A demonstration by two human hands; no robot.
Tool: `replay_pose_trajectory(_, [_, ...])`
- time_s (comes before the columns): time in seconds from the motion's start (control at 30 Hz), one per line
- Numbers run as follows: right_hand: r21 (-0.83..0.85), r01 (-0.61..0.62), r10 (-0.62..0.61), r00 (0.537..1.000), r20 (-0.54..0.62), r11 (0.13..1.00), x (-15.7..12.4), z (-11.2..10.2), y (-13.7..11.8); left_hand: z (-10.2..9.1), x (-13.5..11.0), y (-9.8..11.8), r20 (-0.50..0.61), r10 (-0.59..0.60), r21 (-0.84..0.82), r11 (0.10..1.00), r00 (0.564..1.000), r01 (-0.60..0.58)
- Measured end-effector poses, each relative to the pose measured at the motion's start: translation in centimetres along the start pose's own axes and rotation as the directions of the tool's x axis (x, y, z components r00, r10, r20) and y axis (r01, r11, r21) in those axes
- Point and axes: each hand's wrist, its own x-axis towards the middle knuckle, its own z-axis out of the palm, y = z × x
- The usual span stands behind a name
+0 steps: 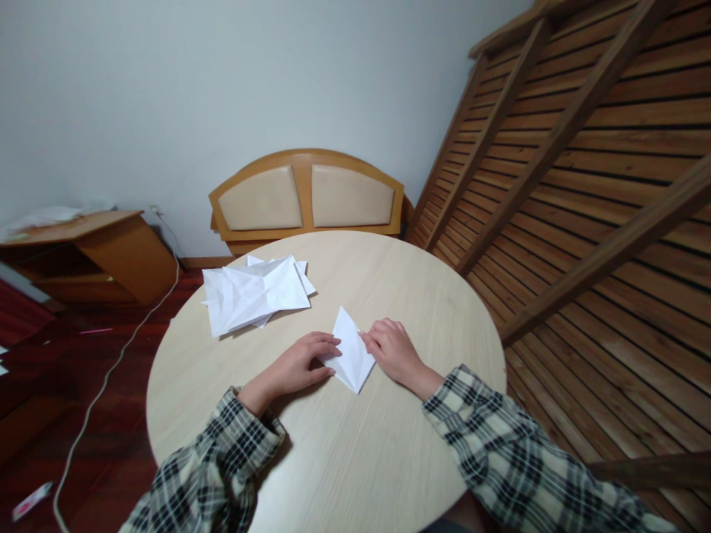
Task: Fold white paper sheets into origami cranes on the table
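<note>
A white sheet of paper (351, 354), folded into a narrow diamond, lies on the round table (344, 459) with one point facing away from me. My left hand (303, 361) rests on its left side, the fingers stretched out over the paper and the thumb near the lower left edge. At the right corner, my right hand (393, 349) has its fingers curled, with thumb and forefinger closed on the paper's edge. Part of the left side of the paper is hidden under my left fingers.
A loose pile of creased white papers (255, 292) lies at the table's back left. Behind the table stands a wooden headboard (305, 185). Slatted wooden panels (583, 185) lean on the right. A white cable (119, 363) runs across the floor at left, near a low cabinet (122, 259).
</note>
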Motion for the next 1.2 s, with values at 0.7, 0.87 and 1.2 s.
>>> replay_pose_trajectory(0.7, [0.118, 0.006, -0.002, 1.000, -0.030, 0.993, 0.2, -0.2, 0.1, 1.2, 0.3, -0.5, -0.052, -0.008, 0.138, 0.990, 0.999, 0.015])
replay_pose_trajectory(0.87, [0.131, 0.005, 0.000, 0.999, -0.039, 0.991, 0.1, -0.4, -0.1, 1.3, 0.4, -0.5, -0.061, 0.005, 0.164, 0.987, 0.998, 0.005])
replay_pose_trajectory(1.2, [0.129, 0.001, 0.003, 1.000, -0.026, 0.992, 0.1, -0.5, -0.1, 1.5, 0.7, -0.3, -0.087, 0.008, 0.183, 0.983, 0.996, 0.008])
